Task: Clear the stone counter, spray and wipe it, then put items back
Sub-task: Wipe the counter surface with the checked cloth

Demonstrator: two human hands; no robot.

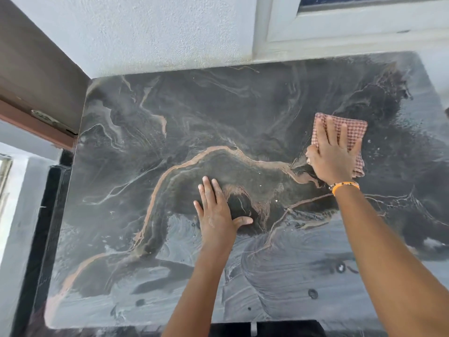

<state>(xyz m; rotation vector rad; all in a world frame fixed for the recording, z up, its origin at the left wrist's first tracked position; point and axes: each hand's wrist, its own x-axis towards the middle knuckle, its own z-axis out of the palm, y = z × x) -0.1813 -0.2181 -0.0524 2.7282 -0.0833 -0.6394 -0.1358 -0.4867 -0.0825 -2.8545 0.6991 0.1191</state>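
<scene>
Head cam: wiping step underway. Right hand [332, 154] presses the checked cloth [352, 132] flat under spread fingers; left hand [216, 212] braces, fingers straight, on the stone counter [170, 117]. Next move probably sweeps toward unwiped stone beyond the fingertips.

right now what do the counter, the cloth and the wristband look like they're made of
Counter: polished stone, likely granite or marble; dark with swirling tan veins and a wet sheen.
Cloth: woven fabric, probably cotton; red-and-white check, soft folded edges under the right hand.
Wristband: orange, perhaps thread or rubber, with small beads beside it; too small to tell.
</scene>
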